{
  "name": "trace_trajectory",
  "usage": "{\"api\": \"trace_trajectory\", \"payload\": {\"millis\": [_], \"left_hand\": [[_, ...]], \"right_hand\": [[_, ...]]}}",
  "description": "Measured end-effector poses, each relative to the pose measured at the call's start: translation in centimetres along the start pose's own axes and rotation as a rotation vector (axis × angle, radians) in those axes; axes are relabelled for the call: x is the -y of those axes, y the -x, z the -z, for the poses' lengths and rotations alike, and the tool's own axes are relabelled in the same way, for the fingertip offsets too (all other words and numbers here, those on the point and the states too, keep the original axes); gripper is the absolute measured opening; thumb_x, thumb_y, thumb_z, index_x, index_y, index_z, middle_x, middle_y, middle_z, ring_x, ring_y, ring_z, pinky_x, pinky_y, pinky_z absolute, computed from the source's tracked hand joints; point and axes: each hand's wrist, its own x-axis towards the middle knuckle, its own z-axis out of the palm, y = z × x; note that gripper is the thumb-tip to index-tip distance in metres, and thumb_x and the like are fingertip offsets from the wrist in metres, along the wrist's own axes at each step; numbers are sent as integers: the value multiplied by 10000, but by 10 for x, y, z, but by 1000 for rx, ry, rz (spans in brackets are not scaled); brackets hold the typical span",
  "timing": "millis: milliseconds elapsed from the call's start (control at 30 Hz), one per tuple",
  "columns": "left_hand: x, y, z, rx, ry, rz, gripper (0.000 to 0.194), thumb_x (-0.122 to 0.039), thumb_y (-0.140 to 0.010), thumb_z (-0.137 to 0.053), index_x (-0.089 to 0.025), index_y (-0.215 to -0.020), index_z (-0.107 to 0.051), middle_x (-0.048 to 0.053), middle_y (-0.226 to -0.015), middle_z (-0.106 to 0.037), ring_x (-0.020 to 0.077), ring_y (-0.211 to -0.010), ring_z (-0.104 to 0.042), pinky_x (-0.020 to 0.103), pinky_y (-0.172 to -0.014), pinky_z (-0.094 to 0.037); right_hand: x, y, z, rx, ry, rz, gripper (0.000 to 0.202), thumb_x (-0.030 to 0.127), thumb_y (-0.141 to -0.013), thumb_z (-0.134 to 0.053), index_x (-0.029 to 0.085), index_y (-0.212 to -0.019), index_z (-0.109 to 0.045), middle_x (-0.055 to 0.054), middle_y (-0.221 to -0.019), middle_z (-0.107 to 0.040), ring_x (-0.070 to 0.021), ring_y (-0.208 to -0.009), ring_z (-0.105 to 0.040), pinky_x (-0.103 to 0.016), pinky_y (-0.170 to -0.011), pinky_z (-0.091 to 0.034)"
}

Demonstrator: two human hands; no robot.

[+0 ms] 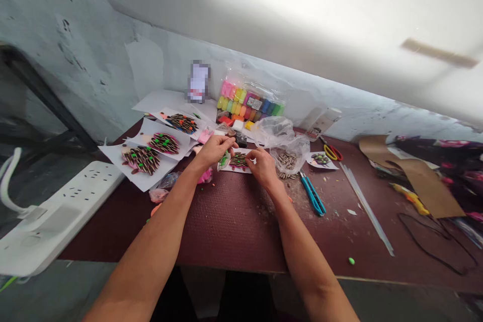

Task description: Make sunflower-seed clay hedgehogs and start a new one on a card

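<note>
Fingers (228,142) of the left hand (214,151), bent beside a green packet (224,162), and of the right hand (263,165), narrowly set, flank a spiked model (238,160) on its card (243,170) at frame centre (whether either hand grips anything cannot be told), with seeds (287,161) lying right of centre.

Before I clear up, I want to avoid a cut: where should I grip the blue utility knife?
Probably around the wide blue body of the utility knife, with the right hand coming from the near right: it lies flat, slanted, its narrow metallic tip pointing away and its broad end towards you.
</note>
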Motion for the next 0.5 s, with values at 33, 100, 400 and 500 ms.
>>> {"api": "trace_trajectory", "payload": {"millis": [33, 100, 400, 500], "left_hand": [[0, 0, 0, 2, 1, 0, 424, -537, -860, -609, -140, -764, -726, 54, -623, -683, 143, -579, -586, 255, -591, -467], [0, 0, 0, 4, 11, 4, 413, -521, -862, -609, -136, -771, -727, 48, -615, -677, 138, -574, -584, 251, -591, -465], [-2, 1, -2, 8, 32, 23, 372, -469, -865, -612, -129, -765, -725, 35, -593, -667, 119, -526, -559, 242, -575, -454], [-2, 2, -2, 2, 29, 24, 361, -450, -868, -605, -125, -770, -729, 38, -596, -672, 117, -528, -561, 236, -568, -450]], "right_hand": [[0, 0, 0, -4, 1, 4, 107, 184, -878, -632, 203, -854, -734, -32, -886, -651, -166, -793, -581, -255, -727, -394], [1, 1, 0, -14, 5, 12, 113, 181, -883, -625, 204, -851, -731, -33, -889, -650, -168, -807, -583, -253, -732, -394], [9, 3, 2, -1, 14, 12, 123, 167, -894, -620, 198, -868, -736, -41, -910, -657, -174, -845, -598, -257, -754, -407], [8, 2, 2, 6, 10, 16, 123, 170, -889, -624, 203, -873, -741, -37, -905, -660, -169, -837, -597, -253, -757, -409]]}}
